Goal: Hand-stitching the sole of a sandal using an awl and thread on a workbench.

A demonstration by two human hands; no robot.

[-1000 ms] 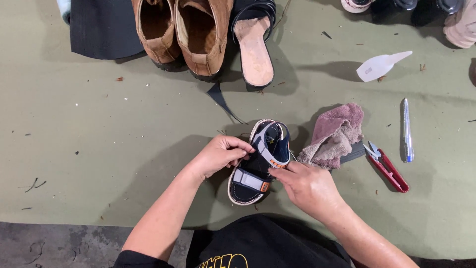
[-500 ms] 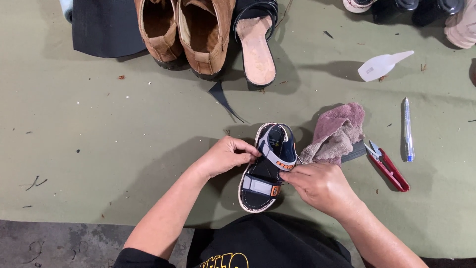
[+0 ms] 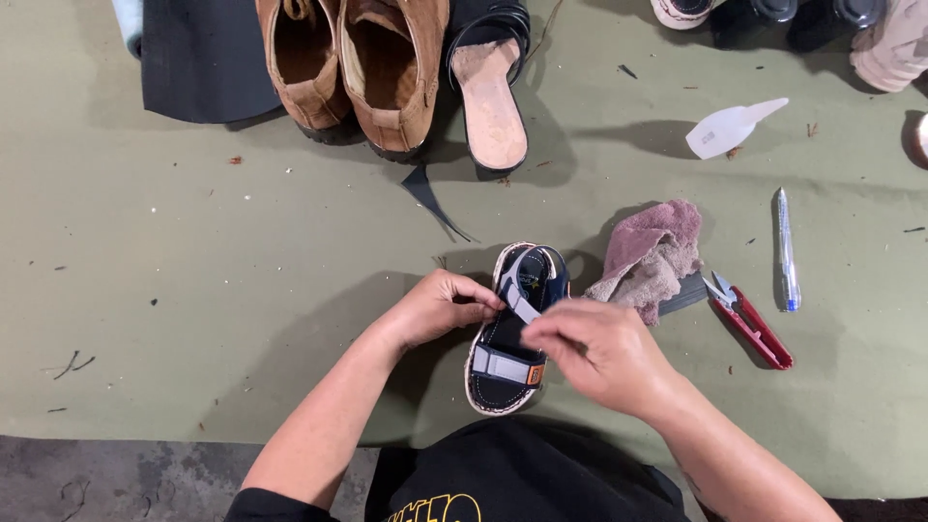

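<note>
A small dark-blue child's sandal [image 3: 510, 338] with grey straps and a pale stitched sole edge lies on the green work surface [image 3: 242, 271] in front of me. My left hand [image 3: 435, 307] pinches the sandal's left side at a grey strap. My right hand [image 3: 599, 353] covers the sandal's right side, fingers closed on the same strap area. Part of the sandal is hidden under my right hand.
A pink rag [image 3: 650, 253] lies just right of the sandal, with red thread snips [image 3: 752, 324] and a pen [image 3: 785, 249] beyond. A white glue bottle [image 3: 730, 128] lies farther back. Brown shoes [image 3: 353, 58], a black sandal [image 3: 488, 82] and a dark sheet [image 3: 198, 58] line the far edge.
The sandal has shifted slightly right and turned more lengthwise. My right hand moved up over its right side and both hands now work the grey strap.
</note>
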